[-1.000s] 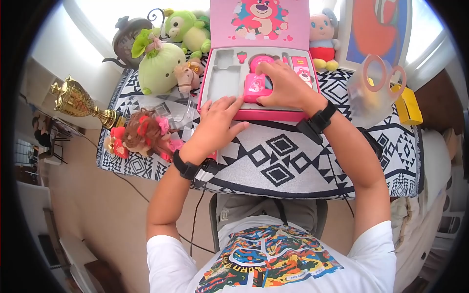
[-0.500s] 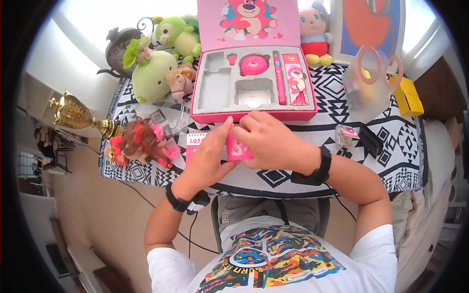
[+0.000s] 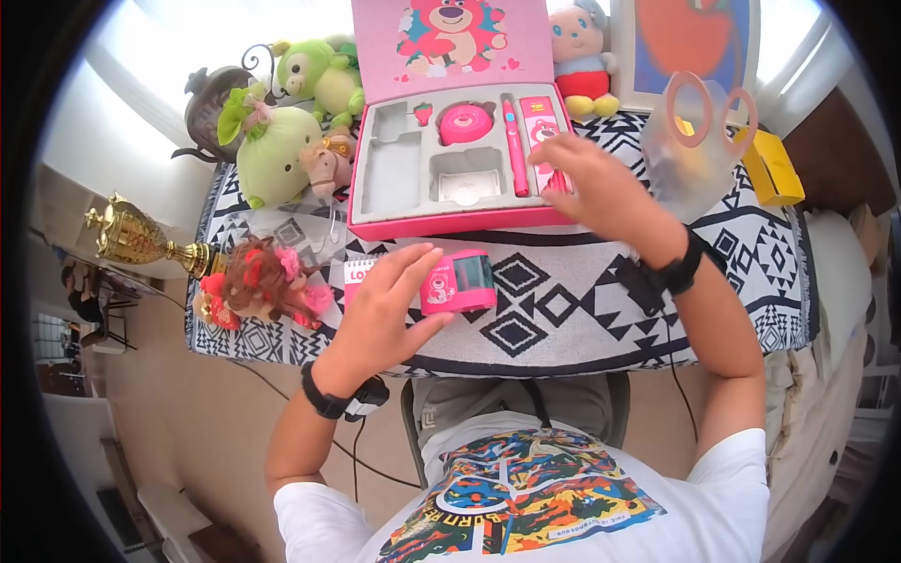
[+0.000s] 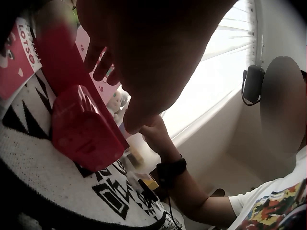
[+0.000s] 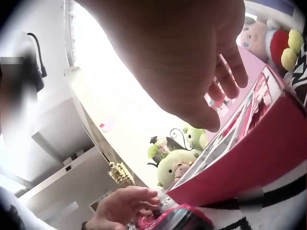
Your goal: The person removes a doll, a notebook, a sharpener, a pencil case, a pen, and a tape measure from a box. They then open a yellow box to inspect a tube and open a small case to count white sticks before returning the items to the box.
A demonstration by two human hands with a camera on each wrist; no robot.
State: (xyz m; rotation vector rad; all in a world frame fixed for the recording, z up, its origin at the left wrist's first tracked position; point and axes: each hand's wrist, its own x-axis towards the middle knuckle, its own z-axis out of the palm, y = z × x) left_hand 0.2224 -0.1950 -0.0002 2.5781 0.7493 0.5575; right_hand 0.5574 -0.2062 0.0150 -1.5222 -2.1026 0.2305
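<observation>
The pink gift box (image 3: 460, 223) stands with its bear-print lid raised and a grey molded insert inside. My right hand (image 3: 601, 188) hovers over the box's right side, fingers spread and holding nothing, above a pack of pencils (image 3: 539, 122). Next to that pack lies a slim pink pen-shaped stick (image 3: 516, 155); a round pink case (image 3: 466, 123) sits at the insert's middle. On the cloth before the box is a pink pencil sharpener (image 3: 457, 283) with a see-through window. My left hand (image 3: 377, 314) is beside it, fingers loosely extended, partly covering a LOTSO notepad (image 3: 357, 270).
A brown-haired doll (image 3: 258, 281) and a gold trophy (image 3: 141, 235) are at the left. Green plush toys (image 3: 272, 159) stand behind. On the right are a clear bag with pink handles (image 3: 690, 141) and a yellow box (image 3: 774, 169).
My right hand lifted the pencil sharpener out of the box, set it on the cloth beside the notepad, let go and moved back up over the box's right side. My left hand shifted slightly down and left.
</observation>
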